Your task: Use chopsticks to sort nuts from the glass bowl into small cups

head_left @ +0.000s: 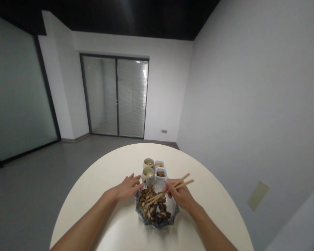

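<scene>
A faceted glass bowl (pixel 174 212) sits near the middle of the round white table (pixel 104 177), filled with a heap of dark and tan nuts or seeds (pixel 155 209). My right hand (pixel 180 195) is shut on a pair of wooden chopsticks (pixel 170 189), whose tips reach down into the heap. My left hand (pixel 128 188) lies open and empty beside the bowl's near left rim. Just beyond the bowl stand two small ceramic cups (pixel 148 174) and two white square dishes (pixel 161 173), each holding some food.
The table's curved edge surrounds the bowl, with a grey floor beyond it. A dark-framed glass double door (pixel 116 97) with blinds stands in the far wall. A frosted glass partition (pixel 18 94) runs along the left, and a white wall rises on the right.
</scene>
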`<state>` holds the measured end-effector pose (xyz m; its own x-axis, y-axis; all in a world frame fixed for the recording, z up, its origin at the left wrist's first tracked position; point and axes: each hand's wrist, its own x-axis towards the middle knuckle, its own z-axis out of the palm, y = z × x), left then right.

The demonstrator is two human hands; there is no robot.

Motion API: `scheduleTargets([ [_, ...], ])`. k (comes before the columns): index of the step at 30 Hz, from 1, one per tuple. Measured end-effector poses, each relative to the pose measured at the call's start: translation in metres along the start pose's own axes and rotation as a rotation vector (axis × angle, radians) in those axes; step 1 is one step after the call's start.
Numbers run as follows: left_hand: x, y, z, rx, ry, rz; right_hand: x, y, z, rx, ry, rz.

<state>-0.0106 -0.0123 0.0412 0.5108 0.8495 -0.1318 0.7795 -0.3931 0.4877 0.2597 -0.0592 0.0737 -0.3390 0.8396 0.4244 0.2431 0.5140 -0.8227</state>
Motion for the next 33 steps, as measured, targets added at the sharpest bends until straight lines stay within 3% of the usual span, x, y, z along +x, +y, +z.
scheduleTargets([
  [12,-0.001,0.001,-0.001,0.010,-0.006,-0.014,0.001,-0.005,0.000,0.013,0.019,0.067],
  [33,0.001,-0.004,0.002,0.015,0.008,0.003,0.000,-0.008,-0.004,-0.023,0.030,0.058],
])
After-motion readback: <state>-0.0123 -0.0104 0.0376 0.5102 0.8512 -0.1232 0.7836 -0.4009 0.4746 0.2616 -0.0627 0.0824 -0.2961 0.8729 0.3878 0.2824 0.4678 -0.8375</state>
